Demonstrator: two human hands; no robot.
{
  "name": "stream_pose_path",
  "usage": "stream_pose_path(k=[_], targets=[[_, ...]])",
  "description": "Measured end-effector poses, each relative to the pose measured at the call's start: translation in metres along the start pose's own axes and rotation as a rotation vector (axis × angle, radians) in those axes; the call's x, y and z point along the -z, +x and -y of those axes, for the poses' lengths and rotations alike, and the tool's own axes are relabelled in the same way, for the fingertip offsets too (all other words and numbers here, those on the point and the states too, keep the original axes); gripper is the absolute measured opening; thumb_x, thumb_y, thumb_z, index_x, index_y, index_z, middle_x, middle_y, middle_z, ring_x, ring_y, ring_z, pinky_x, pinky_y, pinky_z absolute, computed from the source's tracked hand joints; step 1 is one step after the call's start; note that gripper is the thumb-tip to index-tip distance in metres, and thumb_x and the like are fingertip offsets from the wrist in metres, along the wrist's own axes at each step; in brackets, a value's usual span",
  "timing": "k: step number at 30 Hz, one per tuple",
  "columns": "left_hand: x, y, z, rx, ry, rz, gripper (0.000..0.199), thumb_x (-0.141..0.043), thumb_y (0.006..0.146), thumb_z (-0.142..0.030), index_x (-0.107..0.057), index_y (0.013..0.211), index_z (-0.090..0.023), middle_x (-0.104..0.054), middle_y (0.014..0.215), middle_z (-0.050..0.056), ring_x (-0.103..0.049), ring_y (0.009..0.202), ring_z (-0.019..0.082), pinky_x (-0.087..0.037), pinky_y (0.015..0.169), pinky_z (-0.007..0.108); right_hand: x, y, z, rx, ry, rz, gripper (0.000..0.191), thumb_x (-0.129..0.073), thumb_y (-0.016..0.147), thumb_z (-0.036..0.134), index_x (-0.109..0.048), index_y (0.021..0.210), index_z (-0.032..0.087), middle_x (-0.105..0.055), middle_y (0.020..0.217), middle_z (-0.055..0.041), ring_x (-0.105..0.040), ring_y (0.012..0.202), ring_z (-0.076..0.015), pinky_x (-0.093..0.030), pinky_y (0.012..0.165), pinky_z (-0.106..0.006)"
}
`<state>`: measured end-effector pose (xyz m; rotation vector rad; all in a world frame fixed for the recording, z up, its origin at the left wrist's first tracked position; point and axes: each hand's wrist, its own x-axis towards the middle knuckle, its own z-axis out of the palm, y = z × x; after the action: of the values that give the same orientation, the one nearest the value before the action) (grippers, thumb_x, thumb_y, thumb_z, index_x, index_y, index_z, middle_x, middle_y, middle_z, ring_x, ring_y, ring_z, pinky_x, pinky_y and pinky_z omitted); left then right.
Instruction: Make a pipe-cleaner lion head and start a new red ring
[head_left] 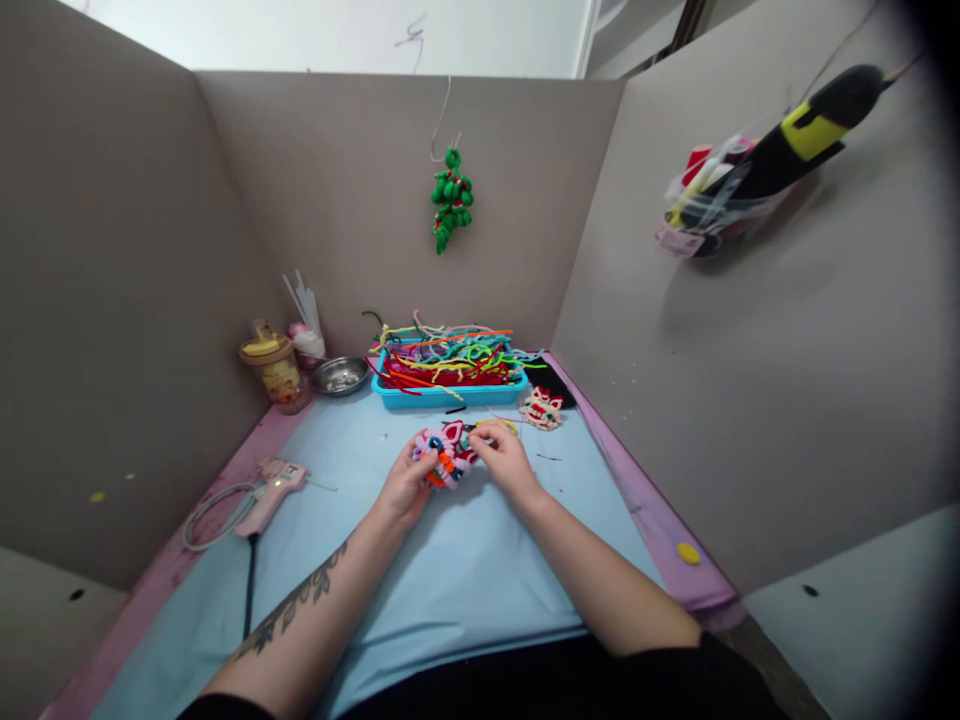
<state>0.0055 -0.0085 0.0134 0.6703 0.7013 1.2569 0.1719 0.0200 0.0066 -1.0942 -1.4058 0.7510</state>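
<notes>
The person is holding a fuzzy figure (442, 461) in lilac, orange, red and blue over the middle of the blue-covered table (517, 580). The left hand (407, 480) is clamping it from the eight o'clock side, thumb pressing on its front. The right hand (506, 458) is meeting its three o'clock edge with bunched fingertips; whether they are closing on a part cannot be told.

With the figure as the dial's centre, a blue tray (450, 399) is sitting at twelve o'clock, overflowing with coloured fuzzy stems (480, 350), and a green ornament (451, 197) is hanging beyond. At two o'clock a cream and red piece (541, 408) is lying beside a black sheet (553, 382). Toward four o'clock a yellow disc (688, 553) is resting at the table's edge. A pink glue gun (271, 497) is lying between eight and nine; a jar (278, 378) is standing at ten, and a metal bowl (341, 386) is sitting just beside it, toward eleven.
</notes>
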Motion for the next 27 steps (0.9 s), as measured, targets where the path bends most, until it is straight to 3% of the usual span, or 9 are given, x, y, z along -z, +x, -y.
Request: stream_pose_path(k=[10, 27], targets=[[0.001, 0.001, 0.001, -0.002, 0.014, 0.032, 0.046, -0.077, 0.067, -0.021, -0.058, 0.108, -0.016, -0.071, 0.092, 0.007, -0.067, 0.078, 0.02, -0.052, 0.076, 0.031, -0.003, 0.001, -0.007, -0.078, 0.053, -0.005, 0.013, -0.064, 0.07, 0.031, -0.068, 0.067, 0.019, -0.06, 0.079, -0.004, -0.055, 0.08, -0.0193, -0.043, 0.074, -0.031], [0.005, 0.003, 0.004, -0.007, 0.039, 0.031, 0.05, -0.077, 0.067, -0.025, -0.058, 0.112, -0.016, -0.071, 0.093, 0.008, -0.067, 0.076, 0.019, -0.052, 0.071, 0.03, -0.005, 0.001, -0.011, -0.127, 0.088, -0.005, 0.015, -0.065, 0.067, 0.033, -0.068, 0.066, 0.018, -0.06, 0.073, -0.0034, -0.054, 0.071, -0.0178, -0.043, 0.069, -0.03]])
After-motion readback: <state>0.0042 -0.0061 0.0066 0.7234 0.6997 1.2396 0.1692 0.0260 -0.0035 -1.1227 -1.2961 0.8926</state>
